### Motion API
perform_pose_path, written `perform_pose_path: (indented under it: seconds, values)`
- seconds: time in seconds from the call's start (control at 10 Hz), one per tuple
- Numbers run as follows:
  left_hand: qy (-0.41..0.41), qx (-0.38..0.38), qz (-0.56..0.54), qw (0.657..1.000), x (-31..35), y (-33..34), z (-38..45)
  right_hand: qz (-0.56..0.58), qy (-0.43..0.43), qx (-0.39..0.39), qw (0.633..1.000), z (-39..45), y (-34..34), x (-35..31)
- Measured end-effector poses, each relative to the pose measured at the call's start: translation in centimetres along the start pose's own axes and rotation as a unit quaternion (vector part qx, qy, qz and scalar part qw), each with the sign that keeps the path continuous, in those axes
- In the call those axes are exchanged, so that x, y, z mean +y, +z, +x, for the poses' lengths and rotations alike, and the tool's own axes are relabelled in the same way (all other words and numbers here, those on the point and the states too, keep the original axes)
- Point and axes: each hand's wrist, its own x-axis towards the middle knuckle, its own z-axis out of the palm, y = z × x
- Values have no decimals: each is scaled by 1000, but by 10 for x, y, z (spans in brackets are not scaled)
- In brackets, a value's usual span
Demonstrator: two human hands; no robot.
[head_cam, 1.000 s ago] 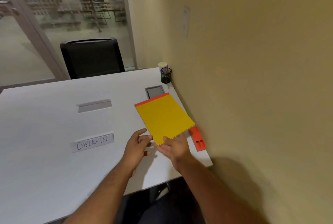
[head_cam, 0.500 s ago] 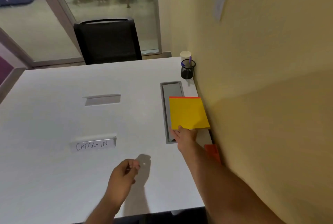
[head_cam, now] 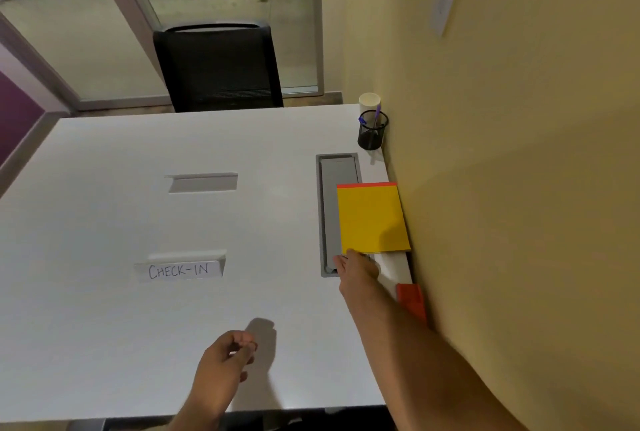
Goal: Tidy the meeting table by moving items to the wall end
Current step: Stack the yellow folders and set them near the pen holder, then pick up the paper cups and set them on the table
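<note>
A yellow notepad (head_cam: 370, 219) with a red strip along its far edge lies flat on the white table (head_cam: 104, 205), close against the wall and partly over a grey cable tray (head_cam: 330, 195). My right hand (head_cam: 356, 269) pinches the pad's near left corner, with the thumb on top and the fingers hidden beneath. Well short of the pad, my left hand (head_cam: 221, 368) hovers over the table's front part, its fingers loosely curled and holding nothing.
A red object (head_cam: 412, 302) lies by the wall beside my right forearm. A black mesh pen cup (head_cam: 372, 130) and a white cup (head_cam: 369, 101) stand at the far right corner. A "CHECK-IN" sign (head_cam: 180, 270) and a blank sign (head_cam: 202, 182) sit mid-table. A black chair (head_cam: 218, 66) stands behind.
My right hand carried the pad away from me and set it down flat by the wall. My left hand let go of it and drew back over the table's front.
</note>
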Motion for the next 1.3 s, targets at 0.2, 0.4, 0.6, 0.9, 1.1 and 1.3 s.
perform_pose_path:
  seconds: [0.2, 0.4, 0.6, 0.9, 1.1, 1.3]
  values:
    - [7, -13, -4, 1000, 0, -1, -7, -230, -78, 61, 968, -2, -41, 10]
    - [17, -15, 0, 1000, -30, -33, -20, -780, -131, -75, 607, -38, -126, 7]
    - [43, -27, -3, 999, -57, -74, -25, -858, -133, -94, 487, -76, -198, 24]
    - [121, -42, -14, 992, -135, -243, -71, -921, -135, -165, 325, -162, -410, 85]
    - [134, 12, -63, 989, -170, -358, -108, -956, -98, -236, 145, -198, -520, 133]
    - [123, 108, -88, 983, -212, -446, -115, -953, -90, -282, 69, -197, -605, 182]
